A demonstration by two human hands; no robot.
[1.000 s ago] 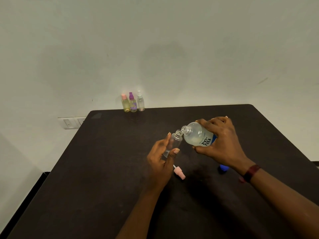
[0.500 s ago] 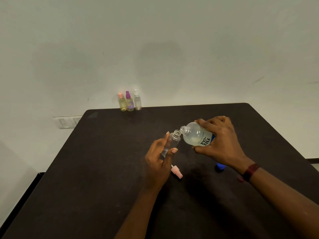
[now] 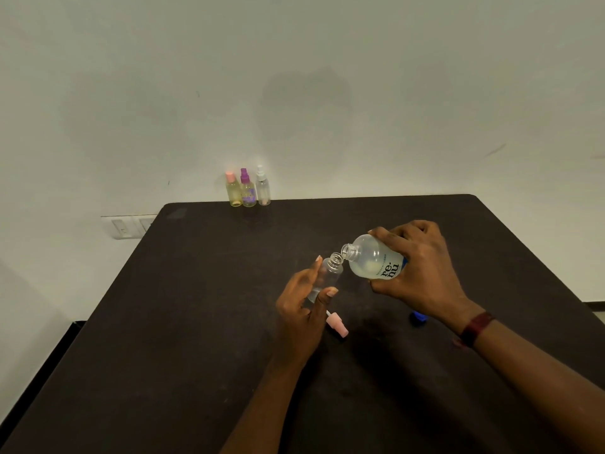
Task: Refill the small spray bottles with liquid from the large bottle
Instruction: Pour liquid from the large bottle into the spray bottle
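- Nearest the camera, on the dark table (image 3: 196, 339) just this side of the clear spray bottle (image 3: 328, 276): its pink pump head (image 3: 338, 326), unscrewed, lying on its side.
- Right of the clear spray bottle and slightly nearer: a blue cap (image 3: 418, 317), probably the large bottle's, partly hidden behind the right wrist and its dark red wristband (image 3: 474, 327).
- Around the clear spray bottle itself: the left hand (image 3: 299, 309), thumb and fingers pinching the body. Neck open, leaning right. Seemingly only a little liquid low inside.
- Just right of the clear spray bottle, mouth to mouth with it: the large "re-nu" bottle (image 3: 373, 261), tipped over and gripped firmly by the right hand (image 3: 422, 267), fingers wrapped round the body. Stream too fine to make out.
- Judged as mid-pour on this one bottle. Left to do here: fill it, right the large bottle, screw the pump head back on.
- Well beyond the clear spray bottle, at the table's far edge against the wall: three capped small bottles side by side, a pink-capped bottle (image 3: 233, 191) with yellowish liquid, a purple-capped bottle (image 3: 247, 191) and a white-capped bottle (image 3: 263, 188). Already refilled or waiting: cannot tell.
- Beyond and left of the clear spray bottle: a wall switch plate (image 3: 127, 226).
- Nothing between the two mouths. Likely trouble: narrow necks, so spillage onto the table.
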